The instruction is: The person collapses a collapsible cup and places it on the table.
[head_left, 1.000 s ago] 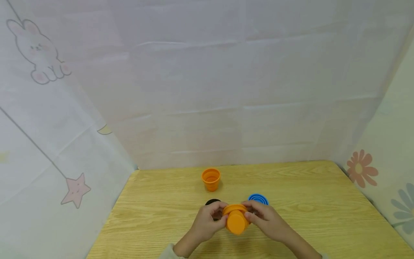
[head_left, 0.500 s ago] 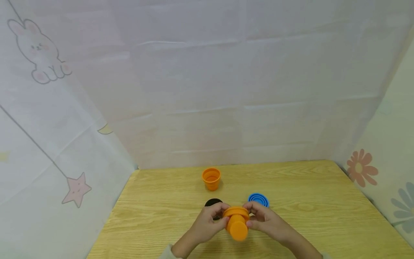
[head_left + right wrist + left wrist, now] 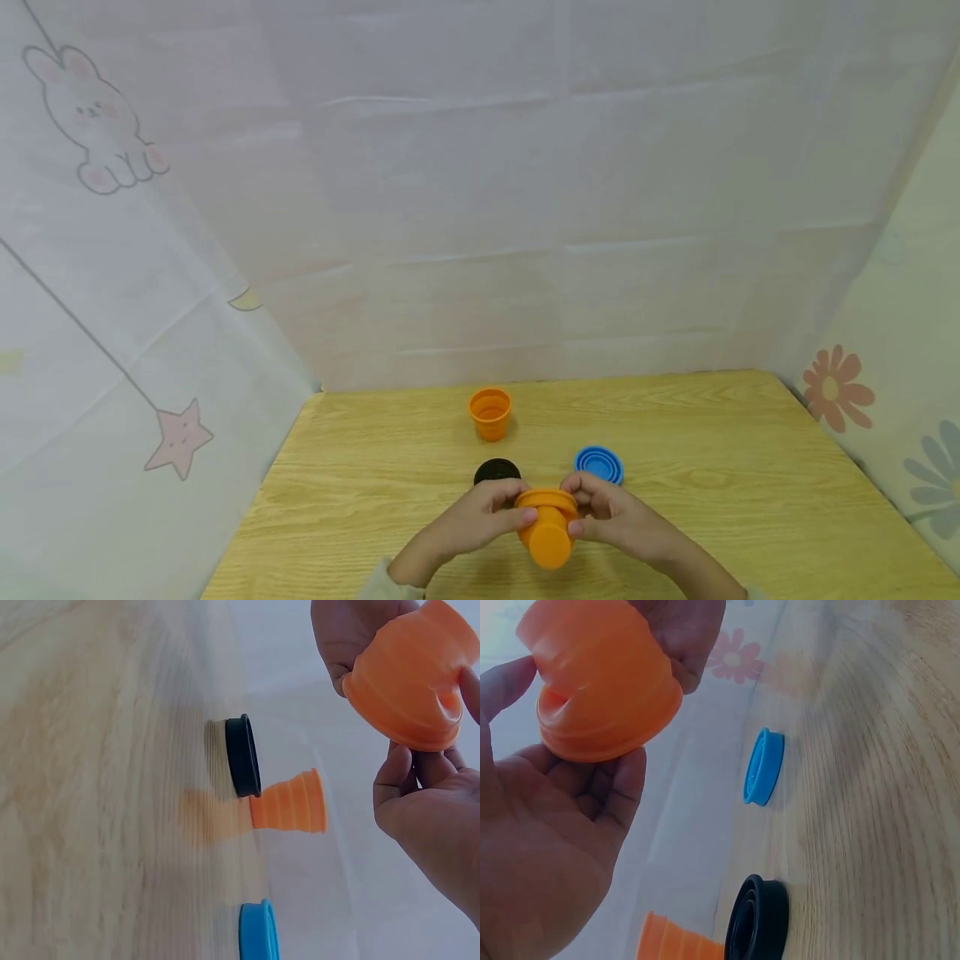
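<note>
An orange collapsible cup (image 3: 550,546) is held above the table between both hands, its base facing the head camera and its wide rim turned away. My left hand (image 3: 476,518) pinches one side, thumb on the cup wall and fingers at the rim. On the opposite side my right hand (image 3: 633,521) grips it the same way. Both wrist views show the wall of the cup (image 3: 604,671) creased and dented near the rim, close to the thumbs. The inside of the cup is hidden.
A second orange cup (image 3: 491,417) stands extended and upright at the back of the wooden table (image 3: 360,467). Just beyond my left hand lies a flattened black cup (image 3: 497,470); a flattened blue cup (image 3: 598,465) lies beyond my right. A patterned cloth wall (image 3: 465,250) rises behind.
The held cup has moved slightly down toward me, and more of the black cup shows. My left thumb has shifted further onto the cup's wall. The cups on the table stay put.
</note>
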`<action>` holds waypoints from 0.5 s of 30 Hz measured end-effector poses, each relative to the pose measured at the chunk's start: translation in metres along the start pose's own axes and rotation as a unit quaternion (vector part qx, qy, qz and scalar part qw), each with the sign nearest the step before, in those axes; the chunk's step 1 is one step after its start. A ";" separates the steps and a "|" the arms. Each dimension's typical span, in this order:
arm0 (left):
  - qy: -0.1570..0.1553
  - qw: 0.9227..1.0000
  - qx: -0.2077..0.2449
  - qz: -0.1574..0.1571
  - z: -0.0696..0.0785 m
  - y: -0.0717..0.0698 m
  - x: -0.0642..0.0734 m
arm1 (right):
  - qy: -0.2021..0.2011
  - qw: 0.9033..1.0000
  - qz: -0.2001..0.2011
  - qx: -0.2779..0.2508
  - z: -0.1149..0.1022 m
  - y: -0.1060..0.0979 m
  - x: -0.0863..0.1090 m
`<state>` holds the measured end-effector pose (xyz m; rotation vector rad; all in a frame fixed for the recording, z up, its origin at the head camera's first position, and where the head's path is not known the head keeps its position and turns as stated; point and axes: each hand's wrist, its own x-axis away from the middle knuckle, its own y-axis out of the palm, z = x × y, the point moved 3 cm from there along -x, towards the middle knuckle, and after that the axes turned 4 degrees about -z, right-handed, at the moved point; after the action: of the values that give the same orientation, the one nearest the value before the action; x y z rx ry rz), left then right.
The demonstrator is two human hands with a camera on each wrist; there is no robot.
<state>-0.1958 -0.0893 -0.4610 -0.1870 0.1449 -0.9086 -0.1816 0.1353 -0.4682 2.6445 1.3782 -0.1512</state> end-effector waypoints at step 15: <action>-0.048 0.994 0.082 0.045 0.000 0.004 -0.003 | 0.070 0.995 0.075 -0.002 0.000 -0.003 -0.005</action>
<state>-0.1947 -0.0849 -0.4621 -0.0706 -0.0118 -0.8167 -0.1865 0.1333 -0.4675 2.7885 1.2099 0.0564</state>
